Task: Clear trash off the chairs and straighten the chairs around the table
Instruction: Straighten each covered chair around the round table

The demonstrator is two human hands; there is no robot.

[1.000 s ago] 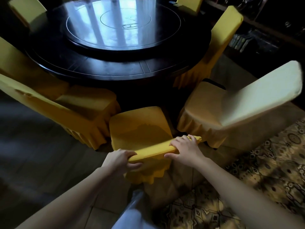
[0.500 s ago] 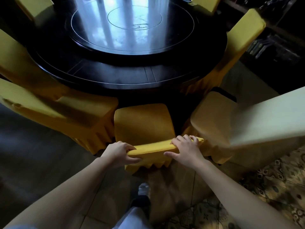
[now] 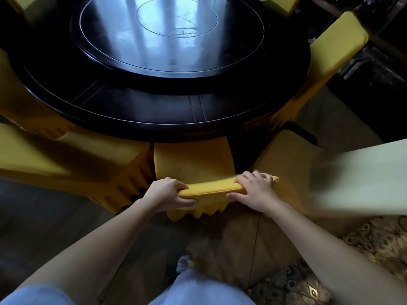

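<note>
A chair in a yellow cover (image 3: 193, 161) stands straight ahead of me, its seat partly under the rim of the round dark table (image 3: 141, 111). My left hand (image 3: 167, 195) grips the left end of the chair's top rail. My right hand (image 3: 255, 192) grips the right end of the same rail. The seat that shows is bare; I see no trash on it.
Another yellow chair (image 3: 72, 159) crowds in from the left, and a paler one (image 3: 343, 172) stands angled out on the right. A further yellow chair (image 3: 330, 47) sits at the far right of the table. Patterned rug (image 3: 363, 243) lies at the lower right. A glass turntable (image 3: 171, 34) tops the table.
The chair has slid forward toward the table, its seat going under the rim, with both hands keeping their grip on the rail. I have stepped closer.
</note>
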